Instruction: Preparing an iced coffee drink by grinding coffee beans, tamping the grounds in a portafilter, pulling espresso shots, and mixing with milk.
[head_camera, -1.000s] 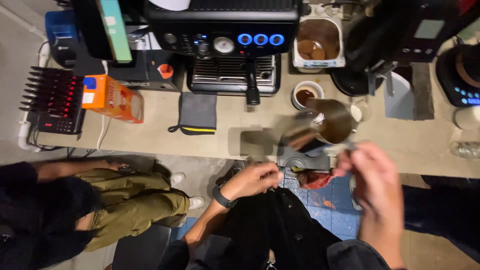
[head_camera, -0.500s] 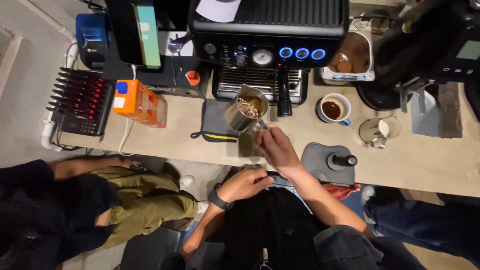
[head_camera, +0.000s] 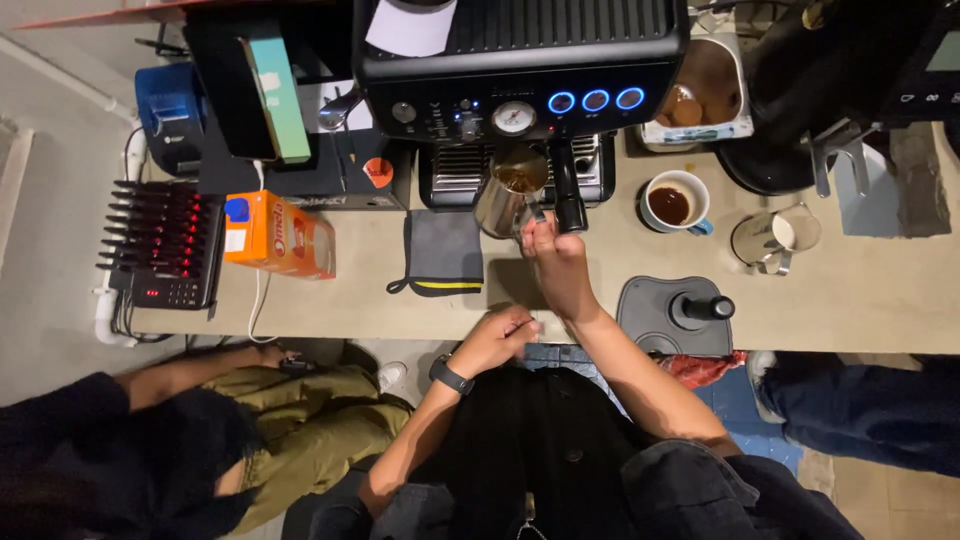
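Note:
My right hand grips the handle of a steel milk pitcher with brown-streaked foam inside. It holds the pitcher in front of the black espresso machine, just left of the portafilter handle. My left hand, with a dark watch on its wrist, rests at the near edge of the beige counter. Its fingers are curled and nothing shows in them.
A white cup of coffee, a small steel jug and a tamper on a grey mat stand to the right. A grey cloth and an orange carton lie to the left. Another person sits at lower left.
My right hand has carried the pitcher from the right of the counter leftward and up to the front of the machine. My left hand stays at the counter edge.

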